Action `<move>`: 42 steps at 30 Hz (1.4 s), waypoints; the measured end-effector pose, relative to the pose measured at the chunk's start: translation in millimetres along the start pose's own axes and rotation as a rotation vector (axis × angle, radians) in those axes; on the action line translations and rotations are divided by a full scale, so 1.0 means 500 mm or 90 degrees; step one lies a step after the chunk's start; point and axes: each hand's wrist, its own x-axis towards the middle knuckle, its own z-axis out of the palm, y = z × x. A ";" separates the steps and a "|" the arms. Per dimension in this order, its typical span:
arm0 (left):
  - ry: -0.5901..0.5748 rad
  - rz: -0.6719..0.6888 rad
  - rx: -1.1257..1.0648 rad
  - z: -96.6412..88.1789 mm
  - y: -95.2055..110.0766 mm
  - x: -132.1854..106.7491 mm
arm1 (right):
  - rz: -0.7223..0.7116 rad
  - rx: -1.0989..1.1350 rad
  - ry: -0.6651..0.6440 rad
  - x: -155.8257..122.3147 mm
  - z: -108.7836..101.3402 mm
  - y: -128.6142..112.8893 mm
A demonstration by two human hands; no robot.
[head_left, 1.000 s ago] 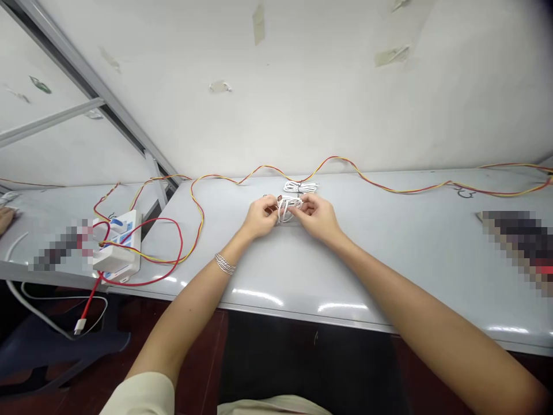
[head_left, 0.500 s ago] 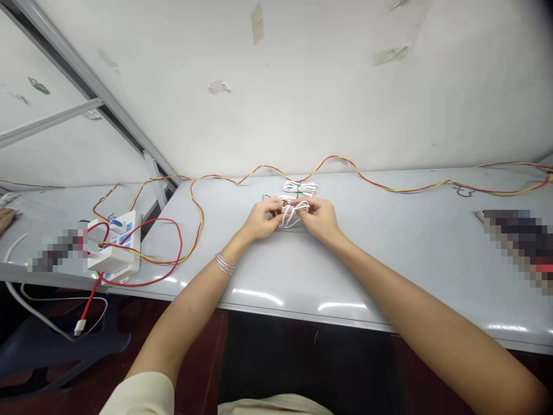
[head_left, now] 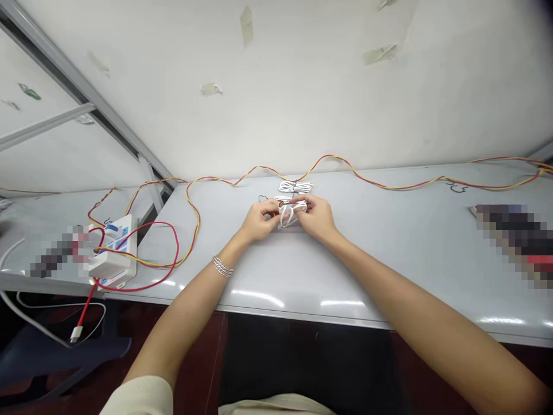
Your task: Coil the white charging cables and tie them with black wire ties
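Observation:
My left hand [head_left: 258,220] and my right hand [head_left: 317,217] meet over the middle of the grey table [head_left: 389,259]. Both pinch a small coil of white cable [head_left: 287,212] held between them just above the tabletop. A silver bracelet [head_left: 223,266] sits on my left wrist. A second bundled white cable [head_left: 295,187] lies on the table just behind my hands, untouched.
A long red-and-yellow wire [head_left: 371,178] snakes along the back of the table to a white power strip [head_left: 113,253] at the left edge, with a red cable [head_left: 82,320] hanging down. A blurred object [head_left: 514,239] lies at the right. A white wall stands behind.
My hands stayed together and shifted the white coil slightly between the fingers. The view drifted a little to the right and down.

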 end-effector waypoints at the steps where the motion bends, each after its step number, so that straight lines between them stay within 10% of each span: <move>1: 0.022 -0.012 0.002 -0.001 -0.010 0.002 | -0.008 0.005 -0.008 0.000 0.001 -0.001; 7: 0.114 -0.114 0.000 -0.009 -0.057 0.011 | -0.061 0.036 -0.102 -0.015 0.004 -0.016; 22: 0.027 -0.031 0.108 0.002 -0.012 0.000 | -0.093 0.101 -0.217 -0.026 0.015 -0.017; 32: 0.088 -0.108 -0.032 0.005 -0.014 0.001 | -0.065 0.020 -0.073 -0.015 0.014 -0.007; 42: -0.055 0.006 -0.114 -0.003 -0.004 -0.001 | 0.045 0.098 0.005 -0.002 0.013 -0.002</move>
